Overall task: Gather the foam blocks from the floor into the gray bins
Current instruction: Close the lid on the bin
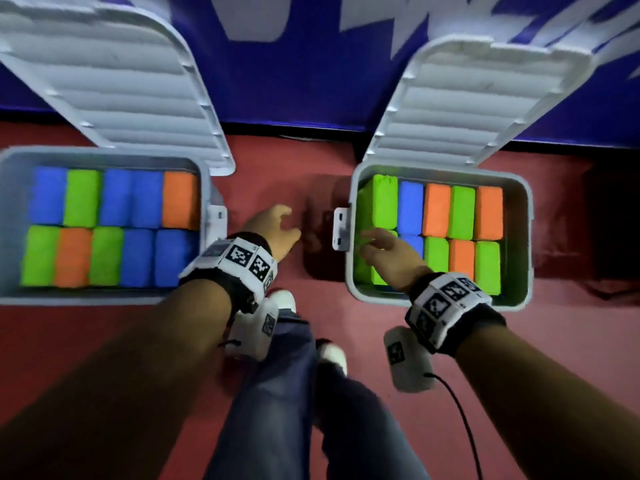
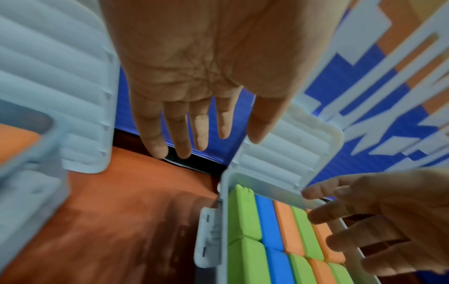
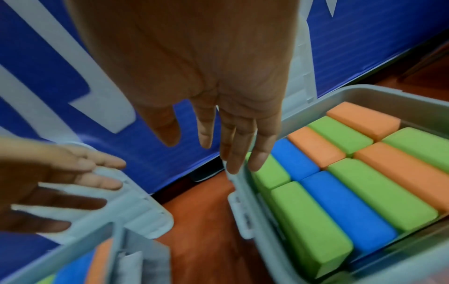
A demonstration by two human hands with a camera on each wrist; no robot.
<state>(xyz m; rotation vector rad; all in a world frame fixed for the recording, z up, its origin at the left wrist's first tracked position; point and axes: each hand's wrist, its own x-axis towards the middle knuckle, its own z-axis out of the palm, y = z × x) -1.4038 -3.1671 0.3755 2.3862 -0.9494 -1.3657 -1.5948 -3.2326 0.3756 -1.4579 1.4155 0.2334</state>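
1. Left hand (image 1: 273, 230) over the floor (image 1: 284, 168) gap between the bins: fingers relaxed, spread, holding nothing.
2. Right hand (image 1: 388, 254) above near-left corner of the right bin (image 1: 526, 237): fingers extended, empty.
3. Foam blocks (image 1: 436, 209): two packed rows in the right bin, two likewise in the left bin (image 1: 104, 299). No loose blocks seen on the floor.
4. Both lids (image 1: 485, 98) stand open.
5. Judgement: gathering looks finished. Press the raised green block (image 1: 377, 199) level before closing; keep fingers off the latch (image 1: 341, 230).

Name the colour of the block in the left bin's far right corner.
Orange foam block, clearest in the head view.
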